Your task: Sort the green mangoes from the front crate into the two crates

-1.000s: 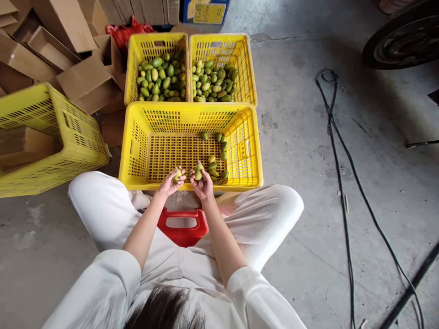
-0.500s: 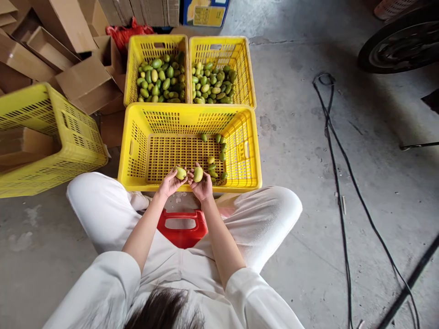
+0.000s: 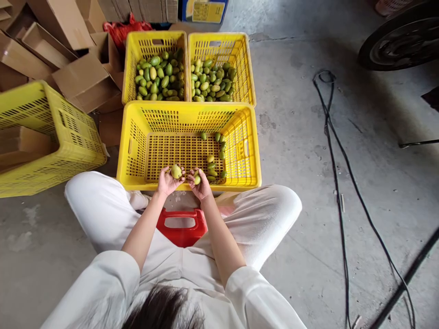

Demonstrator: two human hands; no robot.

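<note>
My left hand (image 3: 166,182) holds a yellow-green fruit (image 3: 176,171) over the near rim of the front yellow crate (image 3: 137,141). Close beside it, my right hand (image 3: 200,184) is closed round a second green fruit (image 3: 196,179). A few loose green fruits (image 3: 216,155) lie in the right part of that crate. Behind it stand two smaller yellow crates, the left crate (image 3: 130,68) and the right crate (image 3: 248,73), both holding many green fruits.
A tilted yellow crate (image 3: 73,137) with cardboard inside sits at the left, among cardboard boxes (image 3: 82,80). A red stool (image 3: 181,226) is under me. Black cables (image 3: 338,151) run over the concrete floor at the right, near a tyre (image 3: 398,43).
My right hand has turned its fruit down into the palm. My left hand has lifted its fruit slightly and turned it upward. Both hands stay at the crate's near rim.
</note>
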